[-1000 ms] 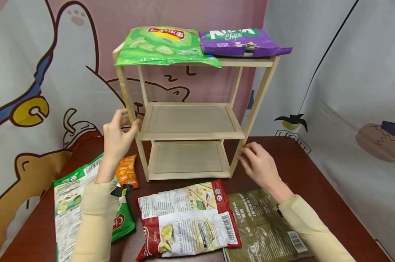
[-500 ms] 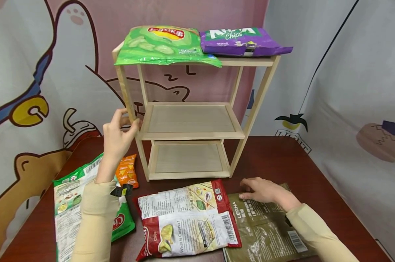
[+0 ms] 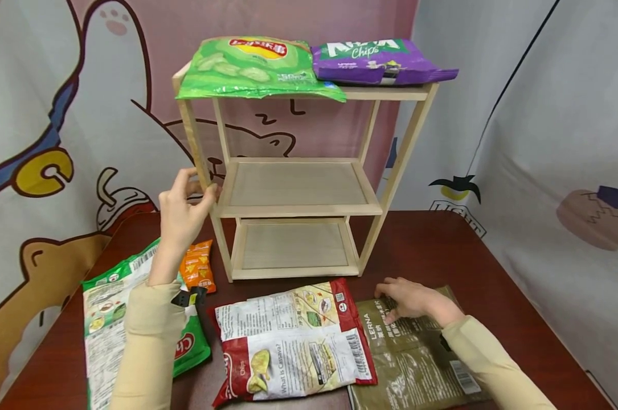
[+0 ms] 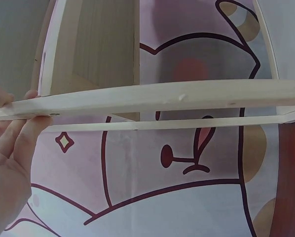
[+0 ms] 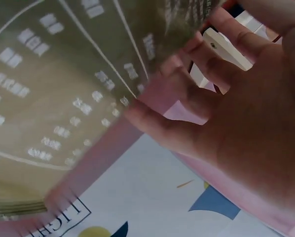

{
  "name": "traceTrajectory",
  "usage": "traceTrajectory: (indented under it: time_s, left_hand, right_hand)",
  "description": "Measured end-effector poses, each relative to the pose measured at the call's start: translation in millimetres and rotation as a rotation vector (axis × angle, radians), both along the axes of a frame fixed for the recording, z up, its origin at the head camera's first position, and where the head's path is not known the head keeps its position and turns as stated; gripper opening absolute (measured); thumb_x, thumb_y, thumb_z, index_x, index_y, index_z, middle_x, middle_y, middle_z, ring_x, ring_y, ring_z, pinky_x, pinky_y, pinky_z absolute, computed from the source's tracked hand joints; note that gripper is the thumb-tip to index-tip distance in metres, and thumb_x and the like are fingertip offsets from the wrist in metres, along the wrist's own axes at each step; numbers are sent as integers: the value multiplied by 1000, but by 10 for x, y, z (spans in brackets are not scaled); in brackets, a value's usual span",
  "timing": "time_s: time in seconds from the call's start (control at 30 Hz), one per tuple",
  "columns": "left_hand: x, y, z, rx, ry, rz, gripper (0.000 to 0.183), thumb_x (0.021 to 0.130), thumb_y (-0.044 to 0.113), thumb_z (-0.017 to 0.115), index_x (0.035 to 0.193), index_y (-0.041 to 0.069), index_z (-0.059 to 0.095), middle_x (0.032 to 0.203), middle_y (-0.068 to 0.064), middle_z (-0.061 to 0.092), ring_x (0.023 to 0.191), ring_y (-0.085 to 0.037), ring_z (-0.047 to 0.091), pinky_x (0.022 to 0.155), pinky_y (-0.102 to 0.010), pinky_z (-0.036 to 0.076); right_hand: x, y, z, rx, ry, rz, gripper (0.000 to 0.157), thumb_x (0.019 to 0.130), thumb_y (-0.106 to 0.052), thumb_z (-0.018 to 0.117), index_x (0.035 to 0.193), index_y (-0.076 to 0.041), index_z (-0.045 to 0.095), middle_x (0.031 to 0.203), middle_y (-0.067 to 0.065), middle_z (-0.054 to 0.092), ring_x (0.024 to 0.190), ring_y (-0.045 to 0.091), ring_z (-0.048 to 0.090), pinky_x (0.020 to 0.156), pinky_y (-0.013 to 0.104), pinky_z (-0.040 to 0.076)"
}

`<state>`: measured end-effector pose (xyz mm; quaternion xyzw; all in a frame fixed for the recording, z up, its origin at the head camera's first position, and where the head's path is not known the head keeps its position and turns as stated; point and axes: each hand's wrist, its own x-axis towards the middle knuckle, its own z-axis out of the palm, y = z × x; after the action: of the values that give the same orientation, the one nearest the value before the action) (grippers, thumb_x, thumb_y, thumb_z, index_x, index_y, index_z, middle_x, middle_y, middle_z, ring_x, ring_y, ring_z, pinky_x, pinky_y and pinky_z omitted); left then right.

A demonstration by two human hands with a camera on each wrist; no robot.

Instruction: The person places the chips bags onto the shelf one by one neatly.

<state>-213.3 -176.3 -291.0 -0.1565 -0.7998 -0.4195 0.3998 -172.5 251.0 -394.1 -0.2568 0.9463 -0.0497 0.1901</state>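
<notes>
My left hand [image 3: 179, 213] grips the left front post of a light wooden shelf rack [image 3: 301, 210]. In the left wrist view, the fingers [image 4: 26, 140] wrap under the post [image 4: 177, 98]. At the table's right, a brown LERNA packet [image 3: 408, 364] lies flat, its back printing up. Over its far edge is my right hand [image 3: 408, 299], thumb spread apart from the fingers. In the right wrist view, the right fingertips [image 5: 145, 116] touch or nearly touch the packet's edge [image 5: 63, 108]. The thumb's contact with it is hidden there.
On the rack's top lie a green chip bag [image 3: 247, 68] and a purple chip bag [image 3: 377, 62]. A red-and-white cassava chip bag [image 3: 295, 341] lies in front. Left are a green-and-white bag [image 3: 103, 330] and a small orange packet [image 3: 198, 266].
My right hand has come down from the rack's right post to the brown packet's far edge, and its thumb has spread. The left hand has stayed on the post.
</notes>
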Motion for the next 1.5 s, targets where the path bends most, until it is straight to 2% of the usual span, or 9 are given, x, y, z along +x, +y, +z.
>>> traceTrajectory:
  time_s: [0.17, 0.3, 0.4, 0.57, 0.7, 0.83, 1.13, 1.37, 1.5]
  left_hand:
    - [2, -2, 4, 3, -10, -2, 26, 86, 6, 64, 110, -4, 59, 82, -21, 73, 61, 28, 46, 54, -1, 38]
    - [10, -5, 5, 6, -6, 1, 26, 86, 6, 64, 110, -4, 59, 82, -21, 73, 62, 29, 46, 55, -1, 39]
    - [16, -10, 3, 2, -4, 2, 26, 86, 5, 63, 111, -4, 59, 82, -21, 73, 61, 29, 45, 55, -1, 39]
    - [17, -10, -3, -1, -3, 2, 27, 86, 6, 63, 111, -4, 59, 81, -20, 73, 58, 28, 44, 51, -3, 36]
    - [16, -7, -10, -3, -2, 6, 27, 86, 6, 63, 111, -4, 59, 81, -20, 73, 59, 29, 44, 49, -4, 35]
    - [12, -7, -17, -1, -4, 9, 27, 86, 6, 63, 111, -3, 59, 81, -20, 73, 59, 29, 44, 49, -4, 35]
    - [10, -3, -9, 0, 0, 6, 27, 87, 6, 63, 111, -4, 59, 82, -21, 73, 59, 29, 44, 48, -5, 35]
    - [11, -3, -1, -1, 2, 2, 27, 86, 6, 63, 111, -4, 59, 81, -20, 73, 61, 29, 44, 52, -2, 37]
    - [12, -4, -2, 1, -2, 1, 27, 87, 6, 62, 112, -4, 59, 82, -21, 73, 62, 30, 45, 53, -1, 37]
  right_hand:
    - [-32, 22, -20, -17, 24, 56, 41, 71, -32, 78, 103, -13, 63, 107, 8, 63, 100, 29, 59, 80, 44, 49]
    - [-63, 63, -23, -68, 81, 131, 24, 75, -25, 77, 91, -13, 64, 91, 2, 64, 85, 21, 61, 69, 34, 50]
    - [-82, 111, -7, -79, 134, 143, 17, 76, -21, 76, 82, -15, 62, 81, -2, 59, 73, 14, 56, 59, 27, 43]
    - [-111, 212, 47, -55, 122, 35, 14, 79, -17, 74, 88, -14, 64, 77, -4, 61, 65, 6, 49, 53, 22, 36]
    - [-128, 290, 118, 4, 142, -39, 26, 80, -17, 73, 103, -10, 66, 88, 3, 68, 70, 12, 61, 53, 25, 41]
    - [-152, 376, 201, 66, 191, -68, 29, 80, -16, 73, 106, -9, 66, 93, 7, 70, 75, 18, 65, 54, 27, 45]
    - [-182, 569, 405, 86, 259, -120, 24, 80, -14, 73, 102, -9, 65, 83, 3, 68, 70, 17, 62, 54, 31, 44]
    - [-195, 654, 543, 124, 284, -186, 34, 82, -15, 72, 113, -6, 63, 95, 11, 69, 82, 29, 65, 57, 37, 46]
    - [-190, 688, 611, 113, 327, -215, 27, 82, -15, 71, 107, -8, 64, 86, 7, 68, 75, 25, 64, 54, 35, 42]
